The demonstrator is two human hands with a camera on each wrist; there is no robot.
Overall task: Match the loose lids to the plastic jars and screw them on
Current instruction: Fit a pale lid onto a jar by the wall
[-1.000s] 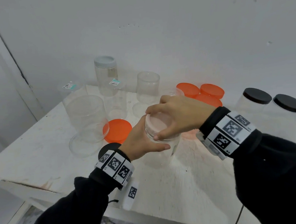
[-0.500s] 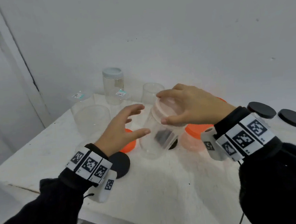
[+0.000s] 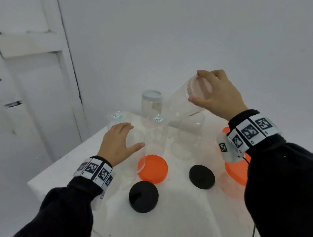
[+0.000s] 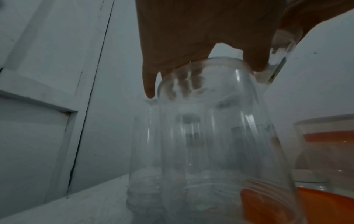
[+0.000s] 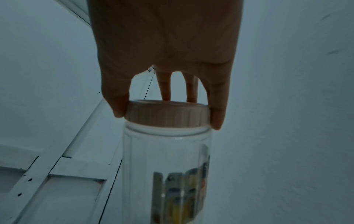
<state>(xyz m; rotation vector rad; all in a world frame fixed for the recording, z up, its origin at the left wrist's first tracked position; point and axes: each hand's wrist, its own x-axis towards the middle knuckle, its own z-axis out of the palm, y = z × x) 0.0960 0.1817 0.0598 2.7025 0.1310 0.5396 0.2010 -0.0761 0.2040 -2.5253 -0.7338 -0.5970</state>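
Observation:
My right hand [image 3: 196,86] grips the pale pink lid [image 5: 166,112] of a clear labelled jar [image 3: 180,105] and holds the jar tilted in the air above the back of the white table [image 3: 168,219]. The fingertips [image 5: 216,121] ring the lid's ribbed edge. My left hand [image 3: 134,135] reaches over a large clear upturned jar [image 4: 210,136] at the table's left. Its fingers curl down the far side and the thumb sits on the near edge. An orange lid [image 3: 152,168] and two black lids [image 3: 143,196] [image 3: 201,176] lie loose in front.
Several lidless clear jars [image 3: 158,129] crowd the back left. Behind them stands a jar with a pale lid [image 3: 151,102]. More orange lids [image 3: 235,170] lie under my right wrist. The table's left edge [image 3: 62,162] is close to a white door [image 3: 29,90].
My right hand has lifted the pink-lidded jar up and to the right. My left hand let go of it and moved left onto the large upturned jar.

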